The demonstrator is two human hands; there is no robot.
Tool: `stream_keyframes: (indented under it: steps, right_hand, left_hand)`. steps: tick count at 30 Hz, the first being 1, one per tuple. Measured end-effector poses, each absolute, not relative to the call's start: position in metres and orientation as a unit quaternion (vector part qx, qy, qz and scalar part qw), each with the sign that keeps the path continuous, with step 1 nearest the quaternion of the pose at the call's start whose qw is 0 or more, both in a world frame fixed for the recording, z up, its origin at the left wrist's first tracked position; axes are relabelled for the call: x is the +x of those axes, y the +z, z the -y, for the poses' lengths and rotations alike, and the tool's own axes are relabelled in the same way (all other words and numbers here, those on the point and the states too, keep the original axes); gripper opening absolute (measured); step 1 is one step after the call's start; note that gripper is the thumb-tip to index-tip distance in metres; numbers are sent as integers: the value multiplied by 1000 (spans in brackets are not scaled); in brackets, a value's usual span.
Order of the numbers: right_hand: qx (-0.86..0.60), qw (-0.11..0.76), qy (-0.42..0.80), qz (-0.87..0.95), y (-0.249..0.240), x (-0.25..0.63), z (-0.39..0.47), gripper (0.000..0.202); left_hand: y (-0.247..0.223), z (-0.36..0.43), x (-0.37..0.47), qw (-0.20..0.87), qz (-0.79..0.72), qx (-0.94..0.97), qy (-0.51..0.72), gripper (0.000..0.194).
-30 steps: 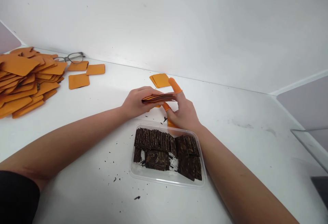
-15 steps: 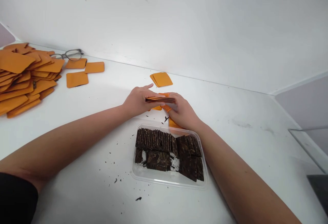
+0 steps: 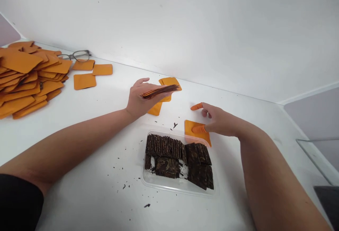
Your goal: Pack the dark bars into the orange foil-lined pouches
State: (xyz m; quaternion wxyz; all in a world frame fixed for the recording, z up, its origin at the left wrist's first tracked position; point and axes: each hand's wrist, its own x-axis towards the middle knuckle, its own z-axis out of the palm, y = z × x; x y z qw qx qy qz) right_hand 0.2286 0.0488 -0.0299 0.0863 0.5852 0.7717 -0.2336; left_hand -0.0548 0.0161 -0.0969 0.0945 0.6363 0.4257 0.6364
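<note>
My left hand [image 3: 139, 98] is closed round a stack of thin orange packets [image 3: 161, 91], their dark open edges facing up. Orange covers sit on the thumb and a finger of my right hand [image 3: 218, 118], which is spread with nothing between the fingers. Its thumb is over or touching a single orange packet [image 3: 189, 128] on the table, by the back right corner of a clear plastic tray [image 3: 169, 188]. Dark brown pressed slabs [image 3: 165, 146] stand in a row and lie flat inside the tray. More orange packets [image 3: 155, 109] lie beneath and behind my left hand.
A big heap of orange packets [image 3: 21, 83] is at the far left, with glasses [image 3: 81, 56] behind it. A few separate packets [image 3: 84, 81] lie beside the heap. Dark crumbs [image 3: 147, 205] dot the white table [image 3: 92, 195]. A white wall [image 3: 185, 30] runs along the back.
My right hand has come away from the packet stack, moved right and opened above the single packet. My left hand still holds the stack, now tilted up at its right end.
</note>
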Motion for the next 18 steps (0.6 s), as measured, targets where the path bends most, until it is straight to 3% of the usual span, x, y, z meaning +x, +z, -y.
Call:
stream_keyframes:
  steps: [5, 11, 14, 18]
  right_hand:
    - [620, 165, -259, -722, -21, 214, -40, 30]
    - [624, 132, -325, -698, -17, 219, -40, 14]
    - [622, 34, -353, -698, -10, 229, -43, 19]
    - [545, -216, -397, -706, -6, 213, -40, 43]
  left_hand:
    - [-105, -24, -58, 104, -472, 577, 658, 17]
    - [-108, -23, -56, 134, -498, 548, 659, 28]
    - [-106, -20, -52, 132, -482, 562, 658, 27]
    - [-104, -19, -49, 138, -446, 596, 653, 23]
